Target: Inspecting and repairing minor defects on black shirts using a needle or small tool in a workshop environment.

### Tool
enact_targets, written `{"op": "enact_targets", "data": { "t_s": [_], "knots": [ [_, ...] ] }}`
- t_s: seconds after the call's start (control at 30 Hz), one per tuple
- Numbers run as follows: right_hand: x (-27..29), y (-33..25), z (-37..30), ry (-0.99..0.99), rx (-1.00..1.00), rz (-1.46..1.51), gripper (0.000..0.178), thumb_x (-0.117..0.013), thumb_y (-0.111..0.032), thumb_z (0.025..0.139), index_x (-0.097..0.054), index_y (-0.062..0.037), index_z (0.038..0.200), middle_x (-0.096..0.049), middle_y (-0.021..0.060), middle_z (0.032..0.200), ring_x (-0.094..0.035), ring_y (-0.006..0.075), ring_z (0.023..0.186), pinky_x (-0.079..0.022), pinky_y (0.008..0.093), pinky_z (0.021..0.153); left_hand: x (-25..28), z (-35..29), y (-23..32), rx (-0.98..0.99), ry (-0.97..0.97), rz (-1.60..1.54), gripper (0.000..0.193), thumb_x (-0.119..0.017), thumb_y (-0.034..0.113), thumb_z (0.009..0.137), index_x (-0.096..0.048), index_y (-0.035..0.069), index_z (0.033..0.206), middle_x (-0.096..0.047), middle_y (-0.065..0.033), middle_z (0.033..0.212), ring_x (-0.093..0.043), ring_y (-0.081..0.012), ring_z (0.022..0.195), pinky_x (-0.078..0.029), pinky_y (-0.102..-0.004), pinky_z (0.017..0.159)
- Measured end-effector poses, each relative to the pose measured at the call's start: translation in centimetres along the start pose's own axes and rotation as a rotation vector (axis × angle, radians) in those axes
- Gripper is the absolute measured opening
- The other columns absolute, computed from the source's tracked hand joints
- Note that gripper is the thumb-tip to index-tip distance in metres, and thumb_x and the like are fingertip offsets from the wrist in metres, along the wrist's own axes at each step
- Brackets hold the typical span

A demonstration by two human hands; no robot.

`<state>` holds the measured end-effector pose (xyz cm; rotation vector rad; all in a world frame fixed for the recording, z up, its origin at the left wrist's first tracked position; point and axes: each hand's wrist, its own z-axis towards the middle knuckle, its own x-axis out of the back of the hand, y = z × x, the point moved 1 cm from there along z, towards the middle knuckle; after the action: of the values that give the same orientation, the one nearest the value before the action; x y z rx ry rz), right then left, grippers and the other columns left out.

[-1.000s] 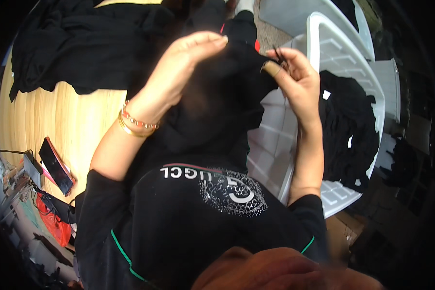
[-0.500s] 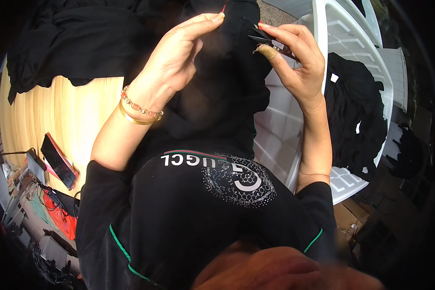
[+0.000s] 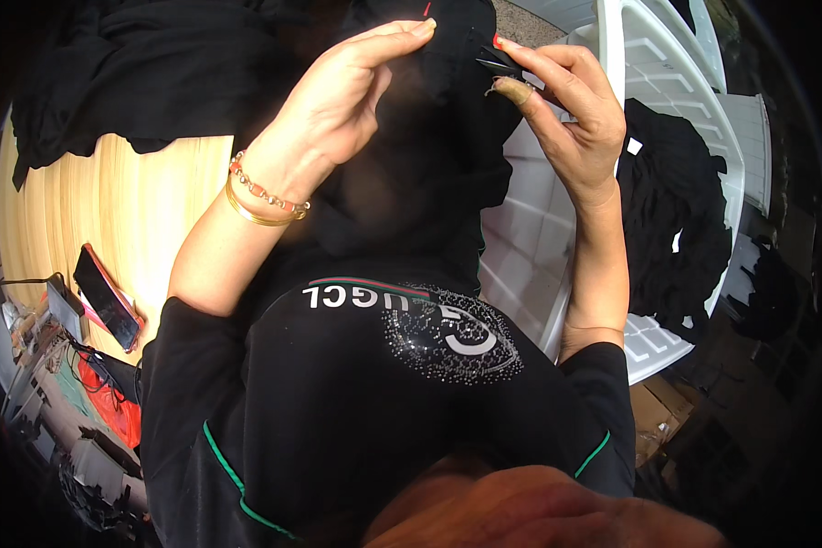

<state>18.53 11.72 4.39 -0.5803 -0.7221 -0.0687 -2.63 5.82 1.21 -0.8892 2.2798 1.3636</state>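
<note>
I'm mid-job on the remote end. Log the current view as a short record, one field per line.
Left hand: thumb and forefinger pinching black cloth
Right hand: holding a small dark bladed tool, tip toward the left
Table: light wood, black fabric over its far side
Phone: dark screen, at the left
Crate: white, at the right, black textile pile inside

The single view looks steeply down from the person's head, close over the shirt. Its wide fisheye spans from the worktop, left of the left hand, to the tub beside the right hand; farther right, the rim seems too dark to read.
</note>
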Motion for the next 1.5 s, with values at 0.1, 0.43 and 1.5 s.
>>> {"op": "enact_targets", "data": {
  "t_s": [0.1,0.43,1.5],
  "knots": [
    [0.1,0.1,-0.1,-0.014,0.002,-0.008,0.037,-0.08,-0.004,0.074,-0.075,-0.0078,0.111,-0.065,0.0041,0.088,-0.061,0.0113,0.071,-0.048,0.0238,0.06,-0.1,-0.2,0.1,-0.006,-0.003,0.013,0.025,-0.063,0.006,0.094,-0.067,0.002,0.119,-0.068,-0.0035,0.121,-0.058,-0.0074,0.119,-0.041,-0.0204,0.101],
    [-0.1,0.2,-0.1,0.023,0.076,-0.06,0.035,-0.081,-0.004,0.074,-0.076,-0.0084,0.109,-0.065,0.0042,0.083,-0.059,0.0103,0.067,-0.046,0.0234,0.056,-0.3,-0.3,0.0,-0.002,-0.025,-0.024,0.024,-0.062,0.005,0.095,-0.067,0.001,0.118,-0.068,-0.0052,0.121,-0.062,-0.0101,0.114,-0.045,-0.021,0.1],
    [1.7,3.7,-1.6,0.17,-0.476,0.057,0.016,-0.079,-0.011,0.085,-0.072,-0.0005,0.096,-0.06,-0.004,0.077,-0.053,0.0045,0.069,-0.04,0.0192,0.063,0.2,0.0,-1.0,-0.052,-0.393,0.266,0.049,-0.069,0.018,0.093,-0.054,0.0,0.136,-0.069,-0.0001,0.112,-0.061,-0.0072,0.103,-0.042,-0.026,0.092]
  ]
}}
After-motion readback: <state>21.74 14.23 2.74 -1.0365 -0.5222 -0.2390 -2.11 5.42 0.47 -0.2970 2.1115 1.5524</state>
